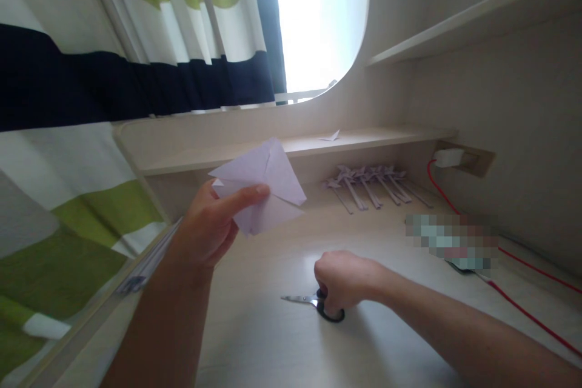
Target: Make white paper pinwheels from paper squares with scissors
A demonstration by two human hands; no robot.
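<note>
A square of folded white paper (284, 179) is pinched in my left hand (218, 215), the thumb pressed on its face and the other fingers behind it. Creases and loose corner flaps show on the paper. Lower down, my right hand (343, 279) is closed around the black handles of a pair of scissors (302, 299). The blades look closed and point left, low over the desk top. The back of the hand hides part of the handles.
Several folded paper pinwheels on sticks (364, 185) lie in a row at the desk's back. A small folded paper (333, 136) rests on the ledge above. At right are a blurred-out device (464, 267), a red cable (531, 321) and a plugged-in charger (449, 157). A curtain (136, 79) hangs left.
</note>
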